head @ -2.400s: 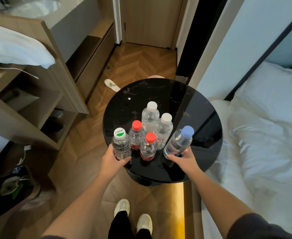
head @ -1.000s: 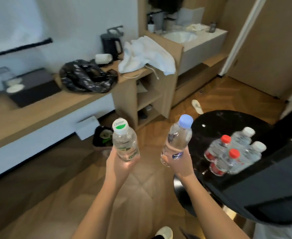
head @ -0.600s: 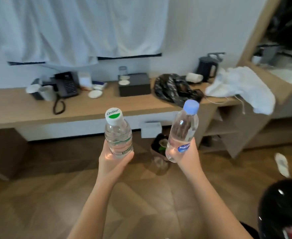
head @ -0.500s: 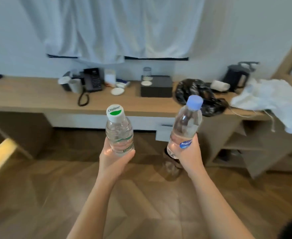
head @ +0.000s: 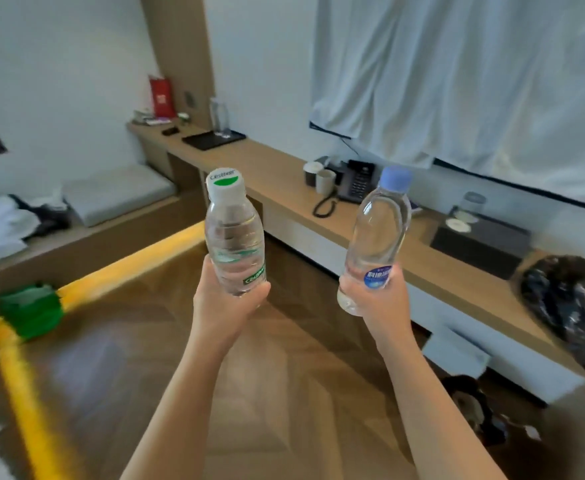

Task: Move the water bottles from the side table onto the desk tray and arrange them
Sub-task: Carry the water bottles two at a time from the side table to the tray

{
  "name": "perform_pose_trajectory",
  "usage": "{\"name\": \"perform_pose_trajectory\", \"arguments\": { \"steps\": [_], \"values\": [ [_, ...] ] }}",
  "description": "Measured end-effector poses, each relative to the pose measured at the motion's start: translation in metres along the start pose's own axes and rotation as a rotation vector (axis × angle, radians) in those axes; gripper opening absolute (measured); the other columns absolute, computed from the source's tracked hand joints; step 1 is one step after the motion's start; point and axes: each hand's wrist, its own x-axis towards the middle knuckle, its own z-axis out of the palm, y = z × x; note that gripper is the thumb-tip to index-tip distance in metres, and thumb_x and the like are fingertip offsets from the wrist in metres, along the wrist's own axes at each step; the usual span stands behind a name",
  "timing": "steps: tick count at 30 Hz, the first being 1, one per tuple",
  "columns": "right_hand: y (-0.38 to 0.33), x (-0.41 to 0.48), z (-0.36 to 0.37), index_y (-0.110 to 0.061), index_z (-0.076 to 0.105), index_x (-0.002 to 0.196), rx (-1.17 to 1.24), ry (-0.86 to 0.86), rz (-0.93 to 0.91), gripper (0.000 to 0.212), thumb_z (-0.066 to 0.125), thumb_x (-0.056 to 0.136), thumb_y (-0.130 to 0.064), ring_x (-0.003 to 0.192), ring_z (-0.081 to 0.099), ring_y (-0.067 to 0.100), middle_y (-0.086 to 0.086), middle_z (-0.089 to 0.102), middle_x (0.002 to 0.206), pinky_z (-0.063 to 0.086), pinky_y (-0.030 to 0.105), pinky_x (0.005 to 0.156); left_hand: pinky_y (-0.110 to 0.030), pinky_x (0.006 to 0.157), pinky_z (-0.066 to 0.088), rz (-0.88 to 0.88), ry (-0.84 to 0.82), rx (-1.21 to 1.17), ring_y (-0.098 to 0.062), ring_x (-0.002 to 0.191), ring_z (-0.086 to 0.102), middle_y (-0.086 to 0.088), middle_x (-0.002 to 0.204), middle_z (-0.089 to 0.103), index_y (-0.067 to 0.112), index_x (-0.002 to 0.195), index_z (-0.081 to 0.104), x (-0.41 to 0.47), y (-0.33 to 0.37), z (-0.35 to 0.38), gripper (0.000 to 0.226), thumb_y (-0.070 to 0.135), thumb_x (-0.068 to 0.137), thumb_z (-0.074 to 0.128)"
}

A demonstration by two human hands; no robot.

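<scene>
While both bottles ride upright in front of the chest, the relation that matters is where the black tray [head: 213,138] lies from them: it sits on the far left end of the long wooden desk [head: 277,174], up and to the left of both hands and well apart from them. The left hand [head: 225,303] has its grip wrapped around the lower body of the green-capped bottle [head: 232,233], whose long axis stands nearly vertical. The right hand [head: 381,299] holds the blue-capped bottle [head: 379,233] around its base, with the neck leaning slightly to the right. Of the 2 hands, the left is on the side nearer the tray, so its bottle would likely reach the tray first, and the right-hand bottle would follow beside it. A tall clear object [head: 219,116] stands at the tray's back edge; what it is cannot be told. Nearer on the desk, a telephone [head: 355,181] and 2 cups [head: 318,178] lie to the right of the tray, out of the likely path.
</scene>
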Motion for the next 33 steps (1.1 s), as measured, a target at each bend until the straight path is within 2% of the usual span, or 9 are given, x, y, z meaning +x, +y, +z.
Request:
{"name": "perform_pose_trajectory", "arguments": {
  "steps": [4, 7, 9, 12, 16, 21, 25, 30, 33],
  "values": [
    [-0.032, 0.003, 0.03, -0.03, 0.054, 0.122, 0.025, -0.06, -0.047, 0.058, 0.082, 0.071, -0.035, 0.09, 0.067, 0.008, -0.009, 0.068, 0.102, 0.057, 0.028, 0.077, -0.032, 0.079, 0.055, 0.037, 0.052, 0.005, -0.005, 0.093, 0.067, 0.016, 0.101, 0.068, 0.048, 0.111, 0.052, 0.012, 0.029, -0.035, 0.061, 0.041, 0.057, 0.082],
    [-0.062, 0.007, 0.054, -0.022, 0.057, 0.12, 0.05, -0.123, -0.117, 0.054, 0.08, 0.073, -0.032, 0.093, 0.067, 0.017, 0.0, 0.068, 0.104, 0.058, 0.035, 0.08, -0.025, 0.073, 0.053, 0.091, 0.085, 0.008, -0.001, 0.09, 0.067, 0.018, 0.099, 0.068, 0.043, 0.116, 0.052, 0.023, 0.052, -0.061, 0.063, 0.036, 0.062, 0.085],
    [-0.08, 0.009, 0.068, -0.021, 0.057, 0.117, 0.075, -0.128, -0.168, 0.05, 0.08, 0.074, -0.027, 0.089, 0.068, 0.011, -0.002, 0.069, 0.1, 0.056, 0.026, 0.075, -0.024, 0.072, 0.053, 0.118, 0.115, 0.02, 0.001, 0.087, 0.067, 0.018, 0.097, 0.069, 0.04, 0.116, 0.053, 0.029, 0.067, -0.076, 0.061, 0.032, 0.064, 0.085],
    [-0.11, 0.013, 0.089, -0.024, 0.058, 0.114, 0.075, -0.138, -0.242, 0.049, 0.081, 0.072, -0.032, 0.079, 0.066, -0.001, -0.008, 0.07, 0.094, 0.049, 0.009, 0.062, -0.034, 0.079, 0.057, 0.137, 0.143, 0.019, -0.006, 0.09, 0.069, 0.013, 0.098, 0.07, 0.039, 0.114, 0.055, 0.038, 0.087, -0.095, 0.059, 0.036, 0.063, 0.085],
    [-0.148, 0.022, 0.113, -0.024, 0.055, 0.115, 0.098, -0.141, -0.319, 0.052, 0.08, 0.072, -0.035, 0.075, 0.065, -0.005, -0.011, 0.067, 0.091, 0.047, 0.01, 0.063, -0.039, 0.084, 0.055, 0.16, 0.182, 0.039, -0.009, 0.092, 0.067, 0.013, 0.097, 0.069, 0.04, 0.109, 0.055, 0.049, 0.111, -0.119, 0.055, 0.036, 0.063, 0.085],
    [-0.177, 0.03, 0.128, -0.025, 0.049, 0.12, 0.106, -0.161, -0.363, 0.058, 0.079, 0.074, -0.041, 0.086, 0.065, 0.004, -0.011, 0.063, 0.098, 0.048, 0.01, 0.059, -0.039, 0.087, 0.054, 0.191, 0.231, 0.076, -0.01, 0.095, 0.064, 0.012, 0.103, 0.068, 0.034, 0.117, 0.055, 0.057, 0.13, -0.142, 0.058, 0.035, 0.067, 0.084],
    [-0.186, 0.033, 0.134, -0.037, 0.042, 0.111, 0.105, -0.154, -0.39, 0.052, 0.08, 0.075, -0.04, 0.083, 0.061, -0.003, -0.019, 0.06, 0.097, 0.045, 0.003, 0.054, -0.044, 0.09, 0.054, 0.2, 0.262, 0.051, -0.014, 0.097, 0.065, 0.008, 0.105, 0.069, 0.03, 0.119, 0.056, 0.064, 0.139, -0.153, 0.057, 0.033, 0.069, 0.083],
    [-0.188, 0.039, 0.144, -0.026, 0.05, 0.119, 0.102, -0.161, -0.403, 0.055, 0.08, 0.075, -0.039, 0.091, 0.067, 0.008, -0.007, 0.065, 0.103, 0.052, 0.015, 0.069, -0.041, 0.089, 0.054, 0.209, 0.266, 0.037, -0.012, 0.096, 0.065, 0.01, 0.103, 0.069, 0.034, 0.116, 0.057, 0.074, 0.138, -0.161, 0.053, 0.034, 0.069, 0.083],
    [-0.19, 0.044, 0.151, -0.026, 0.049, 0.12, 0.111, -0.167, -0.412, 0.055, 0.08, 0.076, -0.037, 0.093, 0.066, 0.009, -0.005, 0.064, 0.106, 0.053, 0.015, 0.067, -0.04, 0.089, 0.054, 0.208, 0.257, 0.04, -0.011, 0.096, 0.065, 0.011, 0.103, 0.069, 0.035, 0.115, 0.056, 0.084, 0.138, -0.166, 0.053, 0.034, 0.069, 0.083]
  ]
}}
